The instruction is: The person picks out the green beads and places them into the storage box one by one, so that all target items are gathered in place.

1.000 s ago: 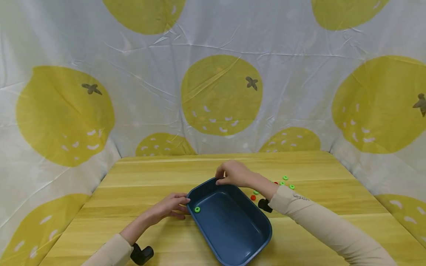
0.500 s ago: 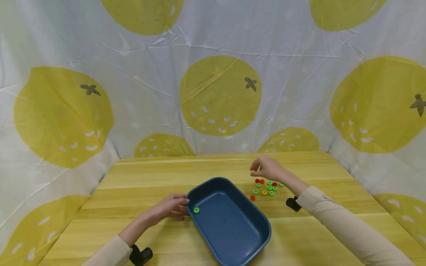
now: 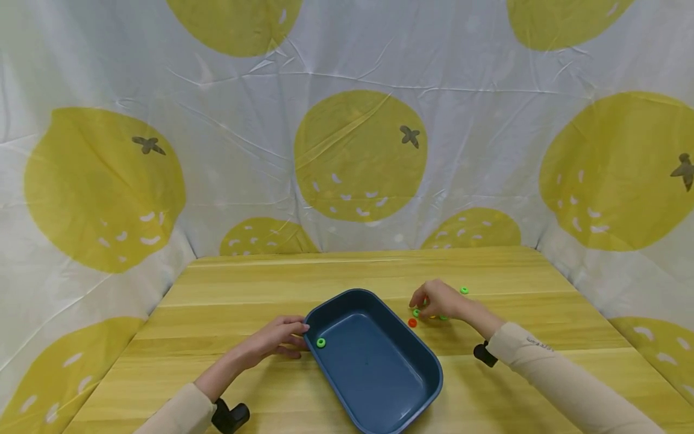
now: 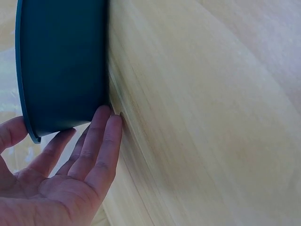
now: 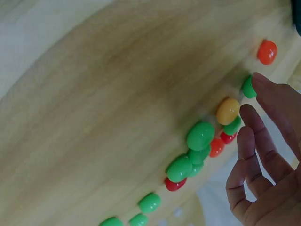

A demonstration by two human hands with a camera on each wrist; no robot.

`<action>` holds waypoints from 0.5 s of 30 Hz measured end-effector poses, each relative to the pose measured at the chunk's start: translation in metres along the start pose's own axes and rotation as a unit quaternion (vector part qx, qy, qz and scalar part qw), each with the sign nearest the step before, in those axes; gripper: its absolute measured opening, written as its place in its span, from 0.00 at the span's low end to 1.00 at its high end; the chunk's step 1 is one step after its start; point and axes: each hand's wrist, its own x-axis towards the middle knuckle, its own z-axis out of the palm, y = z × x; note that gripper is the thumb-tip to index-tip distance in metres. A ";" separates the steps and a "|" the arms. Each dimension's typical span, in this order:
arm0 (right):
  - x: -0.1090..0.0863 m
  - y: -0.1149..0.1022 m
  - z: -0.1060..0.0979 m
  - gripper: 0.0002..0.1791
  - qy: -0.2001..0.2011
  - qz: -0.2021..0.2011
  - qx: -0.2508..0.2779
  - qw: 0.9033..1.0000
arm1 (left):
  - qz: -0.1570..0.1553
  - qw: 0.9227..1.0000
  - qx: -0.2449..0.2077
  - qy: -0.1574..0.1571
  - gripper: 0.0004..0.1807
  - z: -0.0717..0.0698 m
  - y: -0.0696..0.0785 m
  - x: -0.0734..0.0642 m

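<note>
A deep, dark blue rectangular plastic tub [image 3: 374,374] stands slantwise on the wooden table. My left hand [image 3: 279,337] holds its far left corner, thumb at the rim and fingers along the outer wall; the left wrist view shows the thumb and fingers [image 4: 96,146] on either side of that rim. One small green ring-shaped bead [image 3: 321,343] lies inside the tub. To the right of it my right hand [image 3: 441,299] is low over a scatter of beads, thumb and fingers apart. Its thumb tip overlaps a green bead [image 5: 249,87], near a yellow bead [image 5: 228,111].
An orange-red bead [image 3: 412,323] lies between the tub and my right hand. Another green bead [image 3: 464,290] sits farther back. Several green and red ones are partly hidden by the hand. A lemon-print cloth [image 3: 358,157] hangs behind the table [image 3: 244,283].
My right hand has gone from the tub's far rim rightward over the beads, then down among them. The left hand and tub have stayed in place.
</note>
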 end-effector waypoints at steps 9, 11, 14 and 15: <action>-0.002 0.005 0.006 0.07 0.007 -0.007 -0.004 1.000 | 0.002 1.000 -0.002 -0.001 0.29 0.000 0.000 0.000; -0.003 0.006 0.007 0.07 0.009 -0.007 -0.002 1.000 | 0.002 1.000 -0.002 -0.001 0.29 0.000 0.000 0.000; -0.003 0.006 0.006 0.06 0.012 -0.007 -0.011 1.000 | 0.002 1.000 -0.002 0.000 0.29 0.000 0.000 0.000; -0.003 0.006 0.005 0.06 0.012 -0.004 -0.014 1.000 | 0.002 1.000 -0.002 0.000 0.29 0.000 0.000 0.000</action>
